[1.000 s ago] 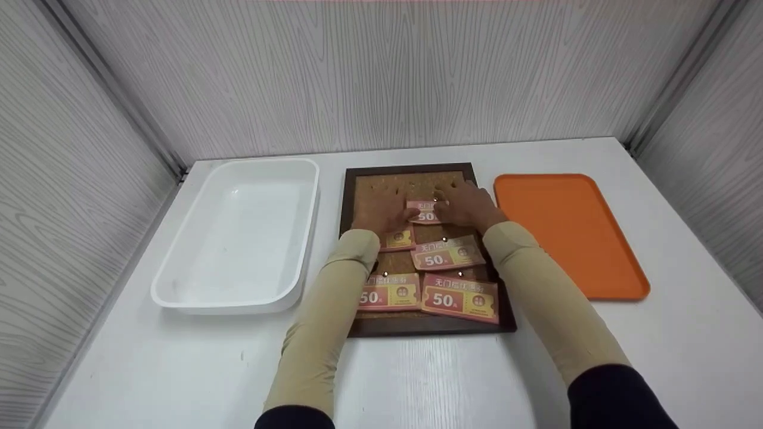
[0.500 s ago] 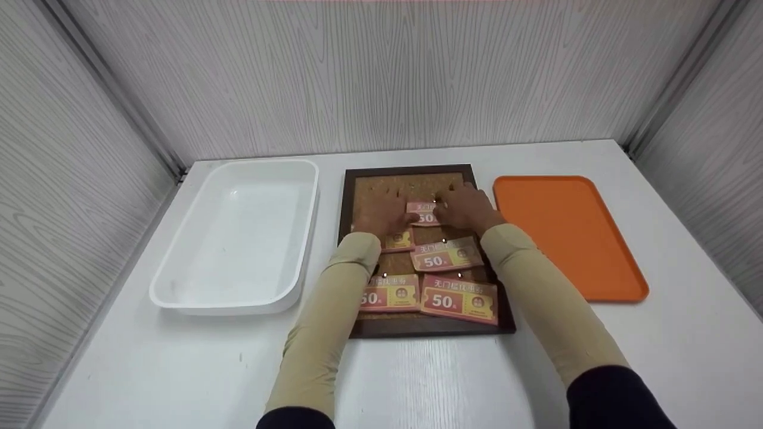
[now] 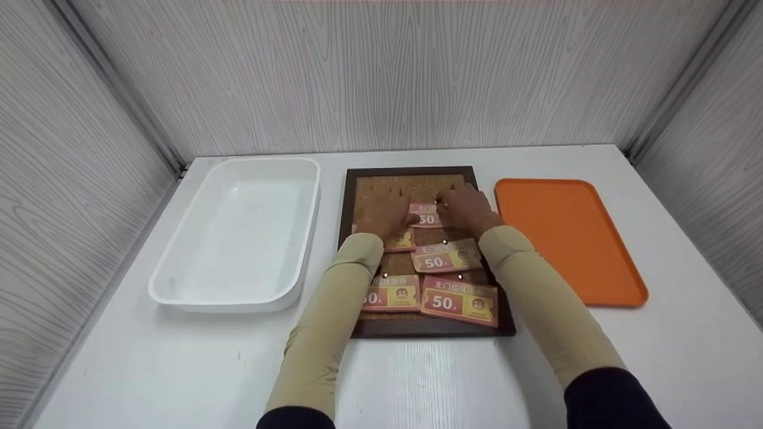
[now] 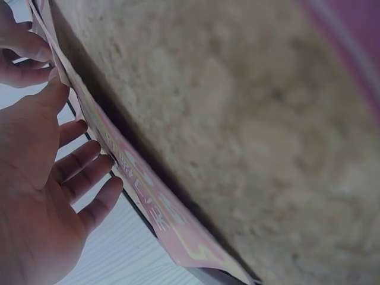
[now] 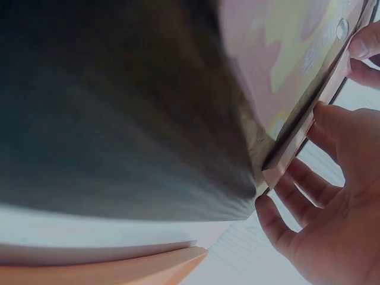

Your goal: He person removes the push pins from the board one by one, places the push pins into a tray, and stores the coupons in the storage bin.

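Note:
In the head view both hands lie over a framed corkboard point(image 3: 369, 185). At its upper part is a pink coupon point(image 3: 426, 217) printed "50", with a small pin point(image 3: 436, 203) at its top edge. My left hand point(image 3: 384, 210) rests on the board, fingers spread fairly straight, its thumb touching the coupon's left end. My right hand point(image 3: 467, 207) covers the right half and holds it with bent thumb and fingers. Both wrist views show a thumb at the coupon's edge. Below, a coupon point(image 3: 399, 239) is partly hidden by my left arm; another coupon point(image 3: 447, 256) lies beside it.
Two more pinned coupons, the left one point(image 3: 393, 293) and the right one point(image 3: 459, 301), sit along the board's lower part. A white tub point(image 3: 226, 307) stands left of the board. On the right lies an orange tray point(image 3: 566, 238). White panels enclose the table.
Both hands stay at the top coupon with only slight finger movement. The view has shifted a little; the coupons keep their places on the board.

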The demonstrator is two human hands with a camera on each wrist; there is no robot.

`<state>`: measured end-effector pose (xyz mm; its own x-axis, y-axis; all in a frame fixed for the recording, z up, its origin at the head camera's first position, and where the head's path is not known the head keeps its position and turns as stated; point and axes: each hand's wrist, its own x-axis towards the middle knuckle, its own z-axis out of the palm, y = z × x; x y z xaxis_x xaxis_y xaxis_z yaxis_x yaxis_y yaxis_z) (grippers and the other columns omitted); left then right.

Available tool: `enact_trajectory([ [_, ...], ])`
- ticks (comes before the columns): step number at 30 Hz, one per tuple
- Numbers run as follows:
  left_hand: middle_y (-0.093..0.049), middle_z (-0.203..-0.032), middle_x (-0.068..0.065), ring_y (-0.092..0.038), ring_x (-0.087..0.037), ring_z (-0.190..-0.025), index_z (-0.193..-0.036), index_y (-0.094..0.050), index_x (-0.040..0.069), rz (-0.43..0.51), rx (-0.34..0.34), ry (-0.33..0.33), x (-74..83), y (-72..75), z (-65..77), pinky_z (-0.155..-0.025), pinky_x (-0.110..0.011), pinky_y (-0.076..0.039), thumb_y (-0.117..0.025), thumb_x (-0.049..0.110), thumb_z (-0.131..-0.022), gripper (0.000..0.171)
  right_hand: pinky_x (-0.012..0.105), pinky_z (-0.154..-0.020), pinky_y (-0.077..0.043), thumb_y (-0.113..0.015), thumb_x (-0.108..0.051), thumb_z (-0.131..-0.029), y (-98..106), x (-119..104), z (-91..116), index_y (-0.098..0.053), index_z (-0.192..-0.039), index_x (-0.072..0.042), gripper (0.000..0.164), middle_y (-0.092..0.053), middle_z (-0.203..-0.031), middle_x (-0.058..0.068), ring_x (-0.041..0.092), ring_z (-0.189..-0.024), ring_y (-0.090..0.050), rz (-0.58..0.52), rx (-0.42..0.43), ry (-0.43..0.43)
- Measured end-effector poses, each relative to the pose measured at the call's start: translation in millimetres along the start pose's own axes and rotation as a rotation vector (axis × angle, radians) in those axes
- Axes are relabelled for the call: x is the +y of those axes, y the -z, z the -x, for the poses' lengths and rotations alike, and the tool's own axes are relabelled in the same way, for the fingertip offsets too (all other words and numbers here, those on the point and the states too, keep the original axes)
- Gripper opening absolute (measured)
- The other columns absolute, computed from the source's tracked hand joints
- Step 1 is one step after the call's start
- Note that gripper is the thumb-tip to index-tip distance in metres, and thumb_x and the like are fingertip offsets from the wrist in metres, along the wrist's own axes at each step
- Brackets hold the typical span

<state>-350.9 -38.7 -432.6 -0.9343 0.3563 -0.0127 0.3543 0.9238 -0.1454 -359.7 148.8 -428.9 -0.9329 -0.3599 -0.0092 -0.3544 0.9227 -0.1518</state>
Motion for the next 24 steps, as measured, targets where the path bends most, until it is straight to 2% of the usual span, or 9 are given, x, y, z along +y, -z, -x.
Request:
enact_trajectory([
  [8,-0.055,-0.137,-0.011,-0.056,-0.031,-0.123,-0.132,-0.056,0.009,0.102,0.022,0.007,5.3,4.0,2.1,-0.097,-0.048,-0.049,-0.051,0.049,-0.097,0.054,0.054,-0.093,-0.047,-0.054,-0.024,-0.099,0.1,-1.9,-5.0,-0.066,-0.121,-0.011,0.029,-0.059,-0.12,0.017,0.037,-0.111,-0.057,0.006,0.034,-0.015],
  [12,-0.064,-0.121,-0.011,-0.064,-0.026,-0.103,-0.119,-0.064,0.007,0.188,0.018,0.006,6.7,4.3,3.5,-0.09,-0.042,-0.053,-0.055,0.044,-0.096,0.044,0.052,-0.093,-0.047,-0.055,-0.022,-0.099,0.4,-1.5,-3.7,-0.067,-0.12,-0.01,0.027,-0.058,-0.119,0.018,0.036,-0.111,-0.057,-0.002,0.041,-0.008],
  [17,-0.065,-0.109,-0.009,-0.062,-0.022,-0.092,-0.109,-0.066,0.008,0.303,-0.006,0.034,6.3,5.4,3.3,-0.083,-0.039,-0.053,-0.058,0.04,-0.096,0.036,0.051,-0.093,-0.047,-0.056,-0.019,-0.098,1.6,-2.9,-4.2,-0.068,-0.117,-0.008,0.025,-0.059,-0.116,0.018,0.036,-0.108,-0.058,-0.026,0.063,0.003],
  [21,-0.064,-0.095,-0.006,-0.058,-0.02,-0.08,-0.102,-0.066,0.01,0.435,-0.06,0.073,6.1,6.8,2.8,-0.067,-0.034,-0.048,-0.059,0.036,-0.096,0.028,0.049,-0.093,-0.048,-0.056,-0.017,-0.097,1.2,-3.7,-5.3,-0.068,-0.115,-0.007,0.024,-0.06,-0.115,0.019,0.035,-0.107,-0.059,-0.055,0.083,-0.004],
  [24,-0.06,-0.081,-0.004,-0.052,-0.017,-0.064,-0.096,-0.066,0.011,0.531,-0.117,0.11,6.0,7.2,2.8,-0.052,-0.031,-0.039,-0.06,0.033,-0.096,0.023,0.049,-0.094,-0.047,-0.056,-0.016,-0.097,1.0,-4.7,-5.8,-0.069,-0.114,-0.006,0.023,-0.061,-0.115,0.019,0.035,-0.106,-0.06,-0.059,0.09,0.002],
])
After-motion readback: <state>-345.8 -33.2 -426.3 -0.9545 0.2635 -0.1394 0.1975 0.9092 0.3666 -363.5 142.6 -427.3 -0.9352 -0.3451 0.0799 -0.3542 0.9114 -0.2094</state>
